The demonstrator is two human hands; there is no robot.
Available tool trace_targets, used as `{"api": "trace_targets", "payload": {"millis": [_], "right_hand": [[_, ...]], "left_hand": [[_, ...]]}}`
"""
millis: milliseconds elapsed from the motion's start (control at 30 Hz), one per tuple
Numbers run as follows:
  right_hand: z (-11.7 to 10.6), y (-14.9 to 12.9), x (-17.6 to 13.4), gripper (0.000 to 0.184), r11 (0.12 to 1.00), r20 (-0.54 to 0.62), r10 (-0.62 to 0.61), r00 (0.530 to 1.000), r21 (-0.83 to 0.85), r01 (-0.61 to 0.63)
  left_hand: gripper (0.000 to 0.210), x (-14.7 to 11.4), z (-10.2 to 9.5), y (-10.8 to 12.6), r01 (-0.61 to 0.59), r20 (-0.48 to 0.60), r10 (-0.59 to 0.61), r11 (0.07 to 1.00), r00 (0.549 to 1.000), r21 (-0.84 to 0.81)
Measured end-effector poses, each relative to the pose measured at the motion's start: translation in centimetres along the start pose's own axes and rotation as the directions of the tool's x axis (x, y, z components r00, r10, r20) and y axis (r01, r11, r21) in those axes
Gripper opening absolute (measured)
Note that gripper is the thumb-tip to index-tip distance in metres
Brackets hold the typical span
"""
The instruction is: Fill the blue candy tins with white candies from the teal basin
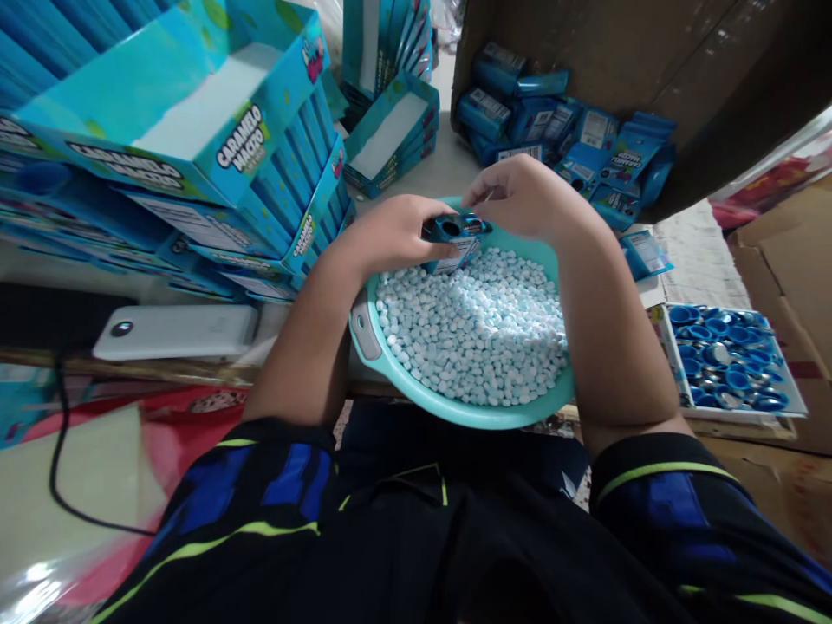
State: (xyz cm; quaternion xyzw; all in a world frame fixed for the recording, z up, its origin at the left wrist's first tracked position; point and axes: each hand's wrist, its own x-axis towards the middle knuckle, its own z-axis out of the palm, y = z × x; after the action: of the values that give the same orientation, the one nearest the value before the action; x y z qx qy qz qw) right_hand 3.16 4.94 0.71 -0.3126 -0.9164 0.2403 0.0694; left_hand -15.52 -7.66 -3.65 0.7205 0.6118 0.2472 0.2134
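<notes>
My left hand (409,232) grips a small blue candy pouch (458,247) whose top gapes, showing a dark opening. The pouch is over the far side of a turquoise basin (448,414), just above the heap of pale blue and white candies (468,338) filling it. Just right of the pouch's mouth is my right hand (516,198), its fingers curled in a pinch. Whatever lies between those fingertips, if anything, is too small to make out. A grey handle (367,329) shows at the basin's left edge.
Stacked blue display boxes (214,130) rise at left, with smaller trays (393,134) behind. A cardboard box (598,52) holds blue pouches (539,117). At right, a white box (728,412) holds blue ring-like pieces (728,355). A white power bank (175,331) lies left.
</notes>
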Motion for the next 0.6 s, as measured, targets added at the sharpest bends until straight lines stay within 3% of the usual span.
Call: {"api": "trace_targets", "payload": {"millis": [200, 300, 367, 467, 600], "right_hand": [[-0.5, 3.4, 1.2, 0.033, 0.985, 0.117, 0.171, 0.978, -0.006, -0.171], [0.3, 2.4, 1.2, 0.017, 0.982, 0.248, 0.149, 0.957, -0.153, -0.113], [1.3, 1.2, 1.1, 0.012, 0.960, 0.391, 0.178, 0.903, -0.269, -0.073], [2.6, -0.2, 1.1, 0.027, 0.946, 0.517, 0.180, 0.837, -0.324, -0.004], [3.8, -1.0, 0.9, 0.040, 0.956, 0.520, 0.129, 0.844, -0.291, 0.034]], "left_hand": [[0.048, 0.0, 0.5, -0.3, 0.071, -0.132, -0.068, 0.997, 0.989, 0.022], [0.046, 0.2, 0.6, -0.7, 0.077, -0.210, -0.074, 0.997, 0.975, 0.004], [0.044, 0.2, 0.6, -0.8, 0.082, -0.248, -0.079, 0.997, 0.966, 0.001], [0.041, 0.3, 0.6, -1.0, 0.086, -0.278, -0.081, 0.996, 0.957, 0.008], [0.041, 0.3, 0.7, -1.1, 0.083, -0.284, -0.075, 0.996, 0.956, 0.014]]}}
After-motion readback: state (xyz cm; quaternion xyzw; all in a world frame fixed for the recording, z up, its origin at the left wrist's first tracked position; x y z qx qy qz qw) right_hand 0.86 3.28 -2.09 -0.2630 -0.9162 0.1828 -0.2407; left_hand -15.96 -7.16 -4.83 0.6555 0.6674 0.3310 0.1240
